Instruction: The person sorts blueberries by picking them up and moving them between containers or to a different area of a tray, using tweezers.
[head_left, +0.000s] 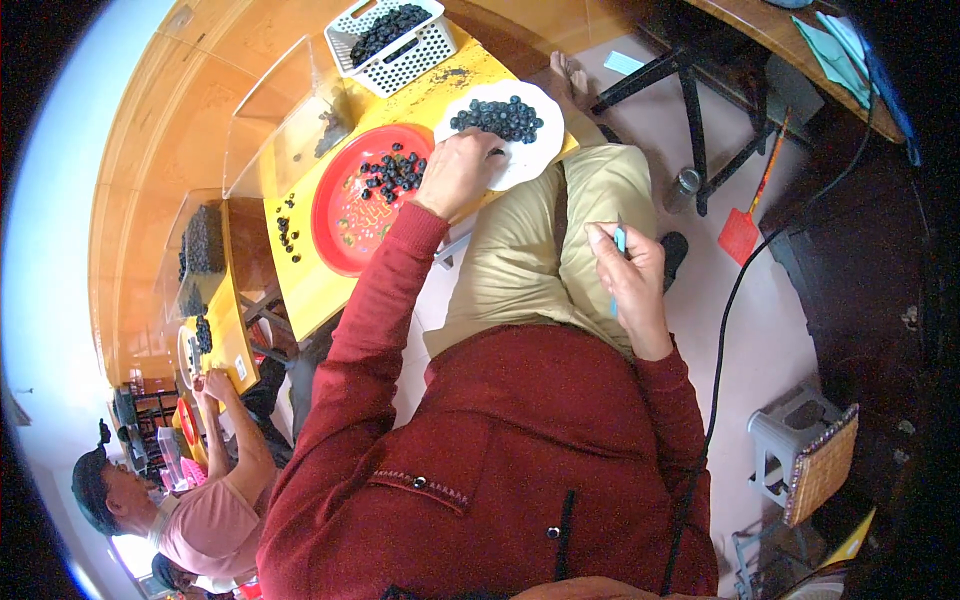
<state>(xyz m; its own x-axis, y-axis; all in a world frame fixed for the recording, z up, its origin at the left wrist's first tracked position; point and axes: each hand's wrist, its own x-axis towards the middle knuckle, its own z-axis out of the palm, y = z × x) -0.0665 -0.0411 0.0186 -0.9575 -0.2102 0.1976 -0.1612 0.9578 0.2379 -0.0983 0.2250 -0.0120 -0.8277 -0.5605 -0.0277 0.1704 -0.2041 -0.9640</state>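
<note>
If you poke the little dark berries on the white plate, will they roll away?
Probably. The dark berries look small and round, so they would roll easily, and the white plate seems shallow. They likely squash if pinched hard by the left hand.

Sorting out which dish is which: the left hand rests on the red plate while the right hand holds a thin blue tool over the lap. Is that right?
Not quite. In the head view the left hand rests on the white plate of dark berries, not the red plate. The right hand does hold a thin blue tool over the lap.
</note>
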